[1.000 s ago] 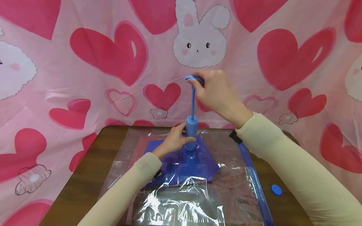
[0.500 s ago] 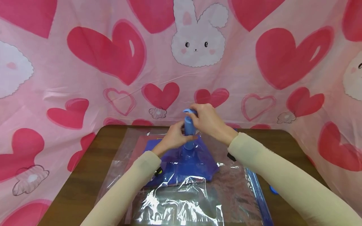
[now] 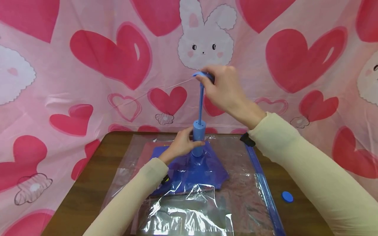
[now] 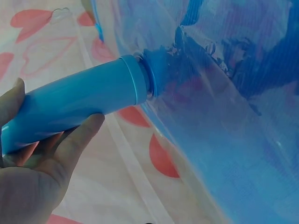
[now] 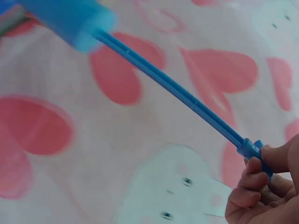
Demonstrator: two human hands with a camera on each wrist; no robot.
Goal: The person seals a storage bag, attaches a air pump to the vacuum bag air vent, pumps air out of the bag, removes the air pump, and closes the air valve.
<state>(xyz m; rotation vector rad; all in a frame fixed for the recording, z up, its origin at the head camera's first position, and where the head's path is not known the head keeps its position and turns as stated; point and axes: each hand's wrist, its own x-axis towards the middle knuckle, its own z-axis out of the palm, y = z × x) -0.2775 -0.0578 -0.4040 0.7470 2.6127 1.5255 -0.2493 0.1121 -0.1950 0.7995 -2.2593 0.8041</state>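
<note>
A blue hand pump (image 3: 199,131) stands upright on a clear plastic vacuum bag (image 3: 242,196), its lower end at the bag's valve. My left hand (image 3: 182,144) grips the pump's barrel, fingers and thumb wrapped round it. High above, my right hand (image 3: 222,85) holds the pump's handle (image 3: 203,75), with the thin rod (image 3: 201,105) drawn far out of the barrel. In the right wrist view the fingers curl round the handle (image 5: 252,151) at the rod's end. Folded blue cloth (image 3: 203,177) lies inside the bag, under the pump.
The bag lies on a dark wooden table (image 3: 85,183). Along the bag's right side runs a blue zip strip (image 3: 265,193). A round blue cap (image 3: 287,197) sits on the wood to its right. Behind the table hangs a pink curtain (image 3: 165,65) with hearts and rabbits.
From the raised position, my right hand pushed the handle down to the barrel, then drew it up again. My left hand has kept its grip on the barrel.
</note>
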